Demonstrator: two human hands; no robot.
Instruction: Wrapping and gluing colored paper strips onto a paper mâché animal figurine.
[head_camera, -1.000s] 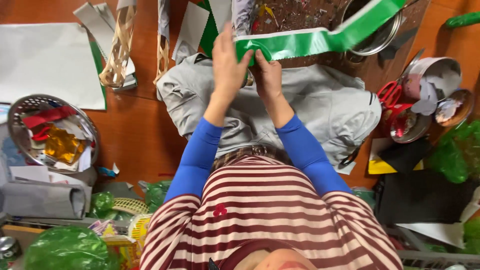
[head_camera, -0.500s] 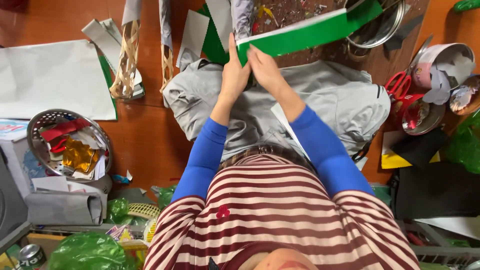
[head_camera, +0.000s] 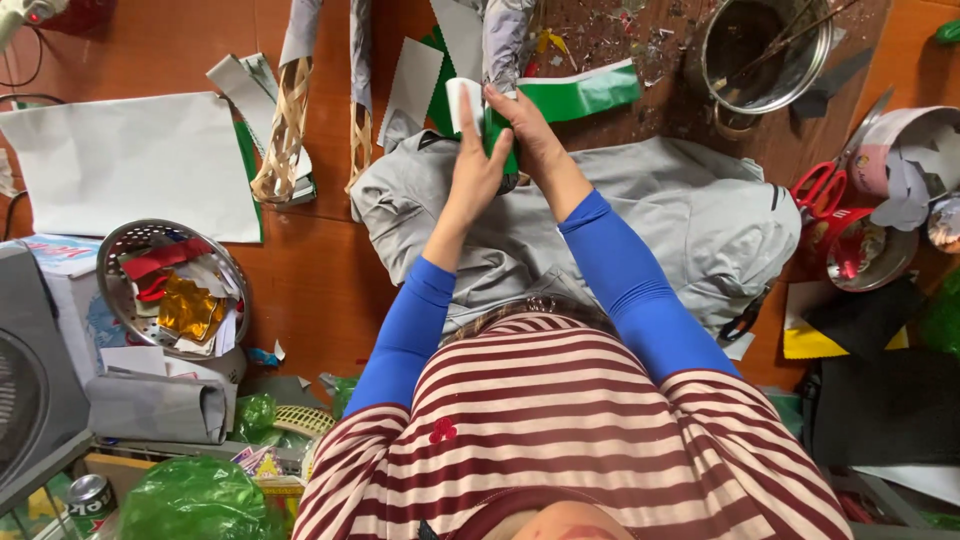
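Both my hands are raised together over a grey garment on the orange floor. My left hand presses flat against the white back of a green paper strip, fingers pointing up. My right hand is closed over the folded end of the same strip from the right. The free green end reaches right, towards a metal pot. Blue sleeves cover both forearms.
Red scissors lie by bowls of scraps at the right. A metal colander with red and gold scraps and a white sheet sit left. Black sheets lie at lower right. A green plastic bag and a can lie at lower left.
The long green strip that reached to the pot is now shorter, its near part folded between my hands. My hands have closed together on it.
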